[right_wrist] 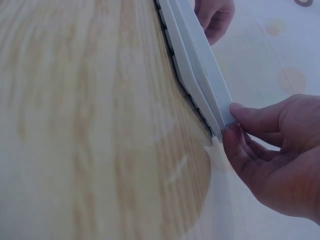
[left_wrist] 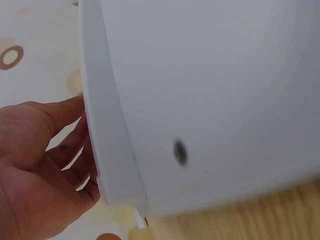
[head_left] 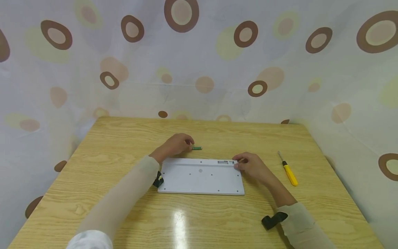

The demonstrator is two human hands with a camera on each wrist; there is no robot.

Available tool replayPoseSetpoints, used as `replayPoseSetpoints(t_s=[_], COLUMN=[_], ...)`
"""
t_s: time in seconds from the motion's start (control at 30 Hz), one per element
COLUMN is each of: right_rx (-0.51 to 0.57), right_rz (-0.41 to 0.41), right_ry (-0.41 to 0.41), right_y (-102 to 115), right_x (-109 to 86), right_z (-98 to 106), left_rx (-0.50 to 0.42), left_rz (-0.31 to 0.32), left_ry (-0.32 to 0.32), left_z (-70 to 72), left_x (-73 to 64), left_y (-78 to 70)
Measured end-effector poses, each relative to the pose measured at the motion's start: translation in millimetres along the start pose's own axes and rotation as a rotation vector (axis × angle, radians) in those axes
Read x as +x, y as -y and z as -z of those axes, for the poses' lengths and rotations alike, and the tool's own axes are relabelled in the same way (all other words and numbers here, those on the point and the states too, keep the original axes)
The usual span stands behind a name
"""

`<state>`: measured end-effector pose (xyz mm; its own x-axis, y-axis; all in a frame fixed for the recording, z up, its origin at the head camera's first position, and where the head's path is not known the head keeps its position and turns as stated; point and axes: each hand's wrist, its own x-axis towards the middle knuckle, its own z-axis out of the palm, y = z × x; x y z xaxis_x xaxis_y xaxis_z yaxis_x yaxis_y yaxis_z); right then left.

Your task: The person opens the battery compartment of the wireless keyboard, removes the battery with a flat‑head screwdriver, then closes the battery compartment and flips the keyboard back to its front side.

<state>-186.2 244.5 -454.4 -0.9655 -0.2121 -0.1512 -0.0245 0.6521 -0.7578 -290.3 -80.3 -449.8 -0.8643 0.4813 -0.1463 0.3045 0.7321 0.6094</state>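
Note:
A white keyboard lies face down on the wooden table, its battery compartment uncovered near the far right corner. My right hand grips that corner between thumb and fingers; the right wrist view shows the thumb on the back surface. Beyond the far edge, my left hand has its fingers bent at a small green battery, pinching its left end. In the left wrist view, the keyboard's edge hides the left fingertips and the battery.
A screwdriver with a yellow handle lies right of the keyboard, its tip facing away. The wooden table ends at the back against a patterned curtain, which also hangs along both sides.

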Motion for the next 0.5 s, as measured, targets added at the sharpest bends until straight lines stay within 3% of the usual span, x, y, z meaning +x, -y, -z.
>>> replayPoseSetpoints(t_s=[0.27,0.5], right_rx=[-0.007,-0.003], right_rz=[0.0,0.003], right_ry=[-0.002,0.0], right_y=[2,0], right_x=[-0.3,-0.1], right_z=[0,1], left_rx=[-0.033,-0.015], left_rz=[0.021,0.015], left_ry=[-0.03,-0.013], left_z=[13.9,25.9], left_x=[-13.4,-24.1], left_y=[23.5,37.8])
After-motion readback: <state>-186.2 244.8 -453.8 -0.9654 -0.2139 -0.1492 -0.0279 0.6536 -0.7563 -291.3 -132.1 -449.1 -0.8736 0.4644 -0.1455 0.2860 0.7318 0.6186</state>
